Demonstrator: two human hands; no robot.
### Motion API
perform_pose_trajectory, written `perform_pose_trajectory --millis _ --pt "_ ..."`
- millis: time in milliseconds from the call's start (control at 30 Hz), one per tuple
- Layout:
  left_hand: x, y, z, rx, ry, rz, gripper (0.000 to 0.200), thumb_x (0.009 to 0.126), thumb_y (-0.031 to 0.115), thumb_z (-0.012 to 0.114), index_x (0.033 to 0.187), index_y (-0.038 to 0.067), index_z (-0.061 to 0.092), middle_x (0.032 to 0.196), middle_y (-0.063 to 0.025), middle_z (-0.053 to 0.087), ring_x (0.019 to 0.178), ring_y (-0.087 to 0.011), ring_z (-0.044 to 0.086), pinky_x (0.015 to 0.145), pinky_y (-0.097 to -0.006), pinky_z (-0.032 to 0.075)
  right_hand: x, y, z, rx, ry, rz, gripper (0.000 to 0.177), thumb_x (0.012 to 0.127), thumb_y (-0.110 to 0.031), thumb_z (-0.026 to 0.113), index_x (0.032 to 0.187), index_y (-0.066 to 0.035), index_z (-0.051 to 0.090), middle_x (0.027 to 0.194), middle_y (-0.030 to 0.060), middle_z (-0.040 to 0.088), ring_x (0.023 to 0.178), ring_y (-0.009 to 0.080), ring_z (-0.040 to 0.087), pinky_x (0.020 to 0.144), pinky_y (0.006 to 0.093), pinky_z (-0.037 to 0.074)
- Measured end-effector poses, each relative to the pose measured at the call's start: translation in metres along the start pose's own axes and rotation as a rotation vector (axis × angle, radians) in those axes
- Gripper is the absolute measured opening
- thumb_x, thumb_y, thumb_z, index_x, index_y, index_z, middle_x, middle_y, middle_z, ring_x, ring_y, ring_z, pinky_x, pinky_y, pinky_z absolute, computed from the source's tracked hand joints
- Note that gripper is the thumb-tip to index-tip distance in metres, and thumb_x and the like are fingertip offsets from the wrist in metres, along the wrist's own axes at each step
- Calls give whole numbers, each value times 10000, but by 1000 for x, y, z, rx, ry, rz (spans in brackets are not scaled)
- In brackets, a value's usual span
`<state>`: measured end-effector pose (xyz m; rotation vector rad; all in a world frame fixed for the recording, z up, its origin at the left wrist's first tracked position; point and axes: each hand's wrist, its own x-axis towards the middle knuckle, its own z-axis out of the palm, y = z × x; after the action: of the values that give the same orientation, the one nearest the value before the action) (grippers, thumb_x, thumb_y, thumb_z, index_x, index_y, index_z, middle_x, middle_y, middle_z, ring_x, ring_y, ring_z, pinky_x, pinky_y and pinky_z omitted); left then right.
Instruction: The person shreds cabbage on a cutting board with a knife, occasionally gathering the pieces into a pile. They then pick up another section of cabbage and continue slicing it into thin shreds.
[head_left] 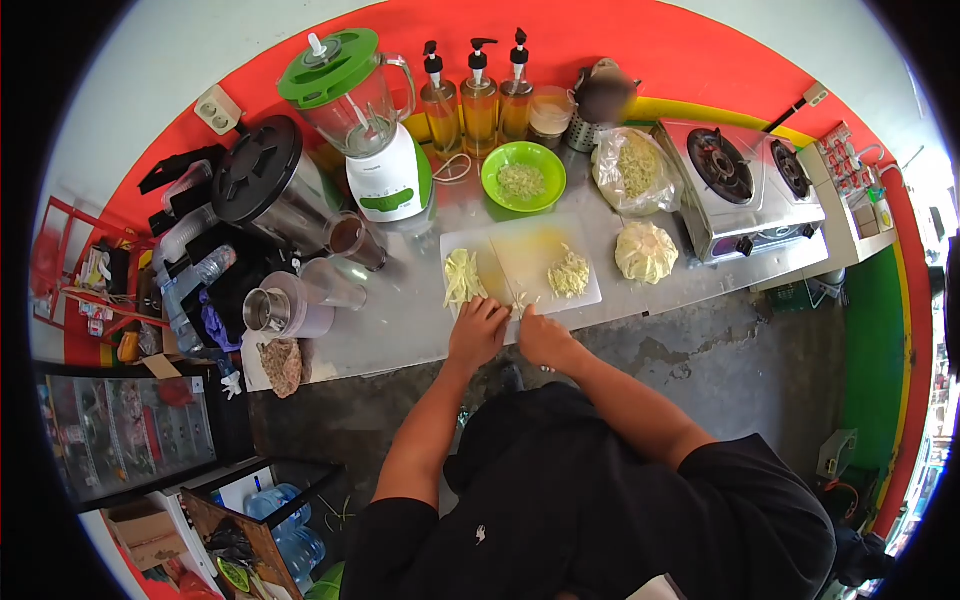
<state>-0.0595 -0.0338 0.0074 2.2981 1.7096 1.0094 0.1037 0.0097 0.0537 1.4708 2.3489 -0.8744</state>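
A white cutting board (520,250) lies on the metal counter (400,320). A pale cabbage wedge (462,275) rests on its left side, and a pile of shredded cabbage (570,273) on its right. My left hand (478,330) has its fingers curled down on the near end of the wedge at the board's front edge. Right beside it, my right hand (545,338) is closed around what looks like a knife (519,304). Only a thin sliver of blade shows between the hands.
Behind the board stand a green bowl of shreds (522,178), a green-lidded blender (375,130), three pump bottles (480,100) and a bag of cut cabbage (632,170). A cabbage piece (646,252) and a gas stove (745,185) are at the right. A black-lidded pot (265,180) and cups (300,305) are at the left.
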Motion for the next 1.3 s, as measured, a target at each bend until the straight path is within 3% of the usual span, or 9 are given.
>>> perform_pose_trajectory --millis 67,133,367,433,633,733,1300 --pt "-1 0 0 -17 10 2 127 856 126 680 976 93 656 921 -47 561 914 -279 539 780 -414 421 -5 -1 4 -22 -17 -1 352 875 -67 595 1150 93 445 969 307 696 937 452 711 815 489 582" --pt "-1 1 -2 -13 -5 2 128 854 125 681 975 92 656 924 -46 561 915 -280 539 781 -413 422 -5 0 11 23 -7 0 354 904 -123 578 1133 104 430 961 345 678 926 508 687 832 525 561" --pt "-1 -2 -1 -7 -71 -4 113 869 138 664 972 104 632 948 -45 560 950 -270 544 815 -408 439 3 1 7 64 26 -27 365 911 -138 589 1137 99 428 966 334 681 928 493 693 829 534 560" --pt "-1 -2 -3 0 -75 -2 111 868 134 664 970 106 633 948 -44 561 947 -270 545 814 -408 440 -5 0 6 41 -47 18 323 896 -83 571 1146 77 446 1016 322 688 981 450 703 852 503 569" --pt "0 0 -4 -12 -81 -24 107 857 126 667 955 104 630 949 -42 563 947 -270 548 815 -409 445 4 0 10 60 38 -4 379 914 -171 610 1123 94 436 955 333 684 958 501 679 851 550 546" --pt "-1 -1 -2 -7 -66 -20 114 849 124 670 951 102 626 948 -44 563 950 -270 549 816 -408 447 9 -4 -9 46 -27 -12 309 900 -81 568 1136 75 444 1014 312 693 985 466 695 873 520 555" --pt "-2 0 -2 4 -56 -22 125 847 114 667 964 105 622 927 -49 548 934 -273 545 810 -401 451 -5 -1 -1 43 -29 -21 343 916 -157 583 1122 81 446 977 331 685 962 481 687 836 540 554"
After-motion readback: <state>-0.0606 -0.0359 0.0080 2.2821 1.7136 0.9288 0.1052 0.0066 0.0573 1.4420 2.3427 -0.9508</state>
